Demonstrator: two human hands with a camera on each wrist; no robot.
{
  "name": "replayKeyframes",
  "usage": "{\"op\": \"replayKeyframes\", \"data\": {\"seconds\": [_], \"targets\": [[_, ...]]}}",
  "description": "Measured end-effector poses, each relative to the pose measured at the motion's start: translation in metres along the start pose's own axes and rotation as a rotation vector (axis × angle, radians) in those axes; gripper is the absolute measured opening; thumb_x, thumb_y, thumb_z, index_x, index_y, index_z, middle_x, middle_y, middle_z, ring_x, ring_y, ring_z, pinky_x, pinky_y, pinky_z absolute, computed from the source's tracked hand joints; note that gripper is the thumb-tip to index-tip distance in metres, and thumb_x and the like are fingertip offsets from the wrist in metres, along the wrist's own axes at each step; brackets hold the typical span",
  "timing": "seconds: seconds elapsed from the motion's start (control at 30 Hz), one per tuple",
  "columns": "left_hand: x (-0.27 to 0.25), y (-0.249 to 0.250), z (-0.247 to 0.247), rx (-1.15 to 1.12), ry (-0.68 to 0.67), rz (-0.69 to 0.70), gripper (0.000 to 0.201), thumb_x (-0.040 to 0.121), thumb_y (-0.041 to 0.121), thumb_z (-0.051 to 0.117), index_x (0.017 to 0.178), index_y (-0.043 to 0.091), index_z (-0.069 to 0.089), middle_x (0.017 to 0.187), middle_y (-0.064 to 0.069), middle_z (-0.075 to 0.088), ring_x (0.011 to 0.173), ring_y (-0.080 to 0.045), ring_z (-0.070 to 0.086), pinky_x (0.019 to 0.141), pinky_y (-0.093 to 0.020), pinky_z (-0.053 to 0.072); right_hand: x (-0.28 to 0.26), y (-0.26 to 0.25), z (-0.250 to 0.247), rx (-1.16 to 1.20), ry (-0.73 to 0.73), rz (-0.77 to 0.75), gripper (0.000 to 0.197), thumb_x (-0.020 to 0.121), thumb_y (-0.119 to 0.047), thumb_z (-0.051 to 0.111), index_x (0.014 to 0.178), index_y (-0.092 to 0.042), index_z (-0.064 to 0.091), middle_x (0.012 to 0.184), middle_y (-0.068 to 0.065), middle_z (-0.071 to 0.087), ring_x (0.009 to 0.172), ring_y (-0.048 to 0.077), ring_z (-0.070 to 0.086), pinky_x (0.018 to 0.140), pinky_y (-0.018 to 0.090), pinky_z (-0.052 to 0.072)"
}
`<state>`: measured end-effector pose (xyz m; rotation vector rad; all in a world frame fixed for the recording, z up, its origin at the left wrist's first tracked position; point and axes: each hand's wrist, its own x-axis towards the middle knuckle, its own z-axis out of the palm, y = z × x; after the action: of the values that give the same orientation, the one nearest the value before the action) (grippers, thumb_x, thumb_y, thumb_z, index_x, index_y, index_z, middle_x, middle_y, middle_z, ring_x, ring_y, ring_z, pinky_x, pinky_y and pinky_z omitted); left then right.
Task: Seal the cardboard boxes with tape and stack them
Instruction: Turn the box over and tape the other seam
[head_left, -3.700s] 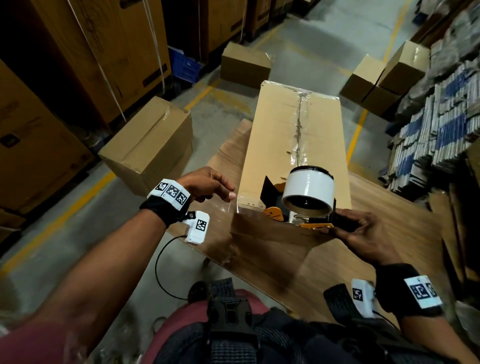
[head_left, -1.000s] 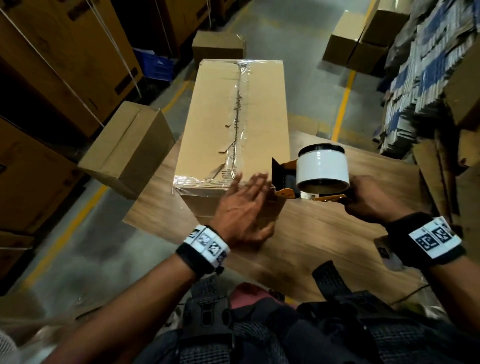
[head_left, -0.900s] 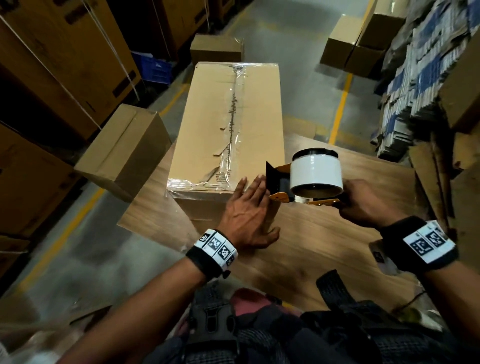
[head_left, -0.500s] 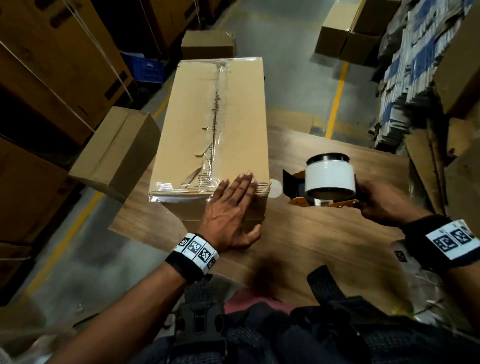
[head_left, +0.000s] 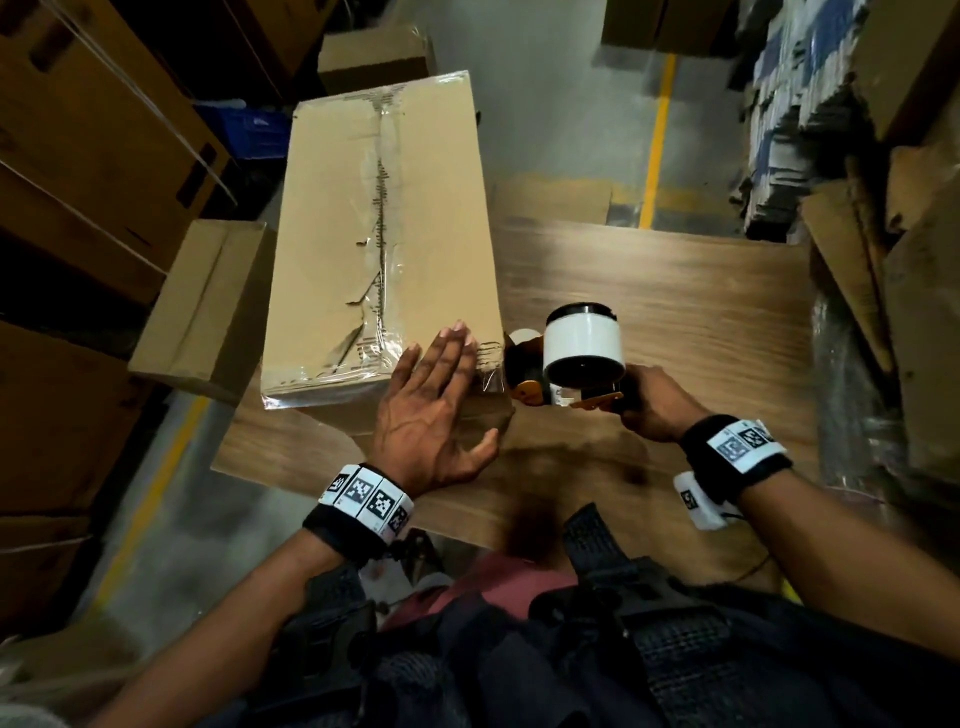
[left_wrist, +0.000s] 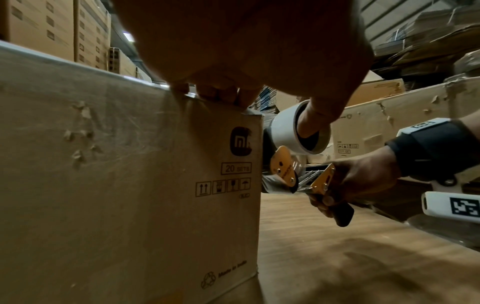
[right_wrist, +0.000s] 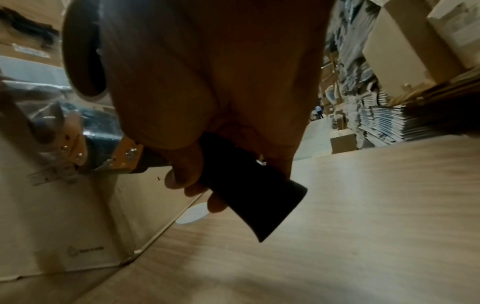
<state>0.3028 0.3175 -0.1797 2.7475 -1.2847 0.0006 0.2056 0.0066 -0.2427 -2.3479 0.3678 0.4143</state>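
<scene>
The head view alone shows the top of the box (head_left: 382, 223), lying lengthways in the upper centre on the table (head_left: 675, 280) with wrinkled clear tape along its seam. The left wrist view alone shows the box's near end face, printed with an "mi" logo, "20 SETS", handling symbols and a recycling mark. The right wrist view alone shows the black handle of the dispenser (right_wrist: 249, 185) with fingers (right_wrist: 179, 174) wrapped round it.

The left hand (head_left: 431, 410) lies flat, fingers straight and together, over the box's near right corner, thumb spread. The right hand (head_left: 649, 402) grips the dispenser, whose white roll (head_left: 582, 340) sits just beside that corner, right of centre.
</scene>
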Motion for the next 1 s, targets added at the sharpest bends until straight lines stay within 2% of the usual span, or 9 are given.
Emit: {"op": "replayKeyframes", "data": {"seconds": [0.13,0.2,0.3,0.4,0.57,0.67,0.8,0.9,1.0], "targets": [[0.001,0.0,-0.002,-0.001,0.006,0.017,0.106,0.085,0.068,0.053,0.165,0.008,0.02,0.174,-0.011,0.011,0.161,-0.023,0.01,0.128,-0.051,0.019,-0.002,0.009,-0.007,-0.269,-0.05,0.093,0.035,0.082,-0.015,0.07,0.114,-0.028,0.062,0.098,0.005,0.071,0.091,0.032,0.068,0.07,0.037,0.051],[0.0,-0.001,-0.002,-0.007,0.011,0.022,0.105,0.085,0.067,0.055,0.165,0.007,0.022,0.174,-0.011,0.013,0.161,-0.022,0.011,0.128,-0.051,0.02,-0.007,0.025,-0.007,-0.307,-0.08,0.12,0.038,0.08,-0.022,0.07,0.115,-0.032,0.061,0.099,0.003,0.072,0.092,0.033,0.068,0.07,0.038,0.051],[0.001,-0.002,-0.003,-0.004,-0.008,0.028,0.106,0.084,0.068,0.054,0.165,0.007,0.022,0.174,-0.01,0.012,0.161,-0.022,0.011,0.127,-0.052,0.021,-0.02,0.04,-0.002,-0.128,-0.066,0.172,0.025,0.081,-0.026,0.068,0.106,-0.03,0.062,0.098,0.004,0.073,0.091,0.029,0.067,0.076,0.044,0.056],[0.002,-0.001,-0.006,0.005,-0.049,0.033,0.106,0.084,0.07,0.051,0.165,0.008,0.02,0.174,-0.009,0.011,0.161,-0.021,0.009,0.128,-0.051,0.02,-0.029,0.04,0.006,0.052,0.013,0.213,0.011,0.085,-0.023,0.069,0.096,-0.02,0.066,0.093,0.006,0.073,0.087,0.026,0.067,0.073,0.039,0.055],[0.007,-0.001,-0.014,0.028,-0.12,0.047,0.109,0.086,0.076,0.044,0.167,0.011,0.011,0.175,-0.006,0.003,0.162,-0.018,0.001,0.13,-0.047,0.015,-0.023,0.045,0.025,0.173,0.086,0.362,0.023,0.08,-0.037,0.077,0.087,-0.017,0.068,0.085,0.01,0.074,0.081,0.028,0.069,0.067,0.034,0.052],[0.016,0.005,-0.02,0.014,-0.124,0.059,0.108,0.086,0.077,0.041,0.166,0.009,0.017,0.174,-0.008,0.008,0.161,-0.02,0.007,0.129,-0.045,0.017,-0.019,0.044,0.032,0.261,0.119,0.453,0.028,0.076,-0.039,0.078,0.08,-0.012,0.072,0.071,0.01,0.075,0.069,0.028,0.074,0.059,0.034,0.057],[0.034,0.012,-0.032,-0.026,-0.182,0.086,0.106,0.086,0.079,0.038,0.166,0.011,0.021,0.173,-0.006,0.012,0.16,-0.018,0.014,0.128,-0.044,0.024,-0.014,0.042,0.036,0.066,0.209,0.542,0.043,0.074,-0.05,0.073,0.102,-0.016,0.069,0.104,0.02,0.073,0.094,0.039,0.07,0.074,0.038,0.055],[0.049,0.011,-0.049,-0.052,-0.233,0.114,0.101,0.084,0.08,0.037,0.164,0.018,0.029,0.172,0.002,0.019,0.156,-0.013,0.027,0.119,-0.039,0.039,-0.017,0.03,0.042,-0.067,0.322,0.58,0.052,0.078,-0.045,0.074,0.117,-0.012,0.065,0.119,0.021,0.066,0.111,0.042,0.062,0.087,0.044,0.051],[0.063,-0.004,-0.068,-0.092,-0.31,0.16,0.091,0.083,0.075,0.039,0.162,0.03,0.036,0.169,0.015,0.023,0.148,-0.007,0.038,0.107,-0.039,0.051,-0.022,0.005,0.054,-0.154,0.59,0.406,0.08,0.075,-0.049,0.08,0.139,-0.009,0.051,0.134,0.019,0.053,0.123,0.041,0.05,0.093,0.05,0.047]]}}
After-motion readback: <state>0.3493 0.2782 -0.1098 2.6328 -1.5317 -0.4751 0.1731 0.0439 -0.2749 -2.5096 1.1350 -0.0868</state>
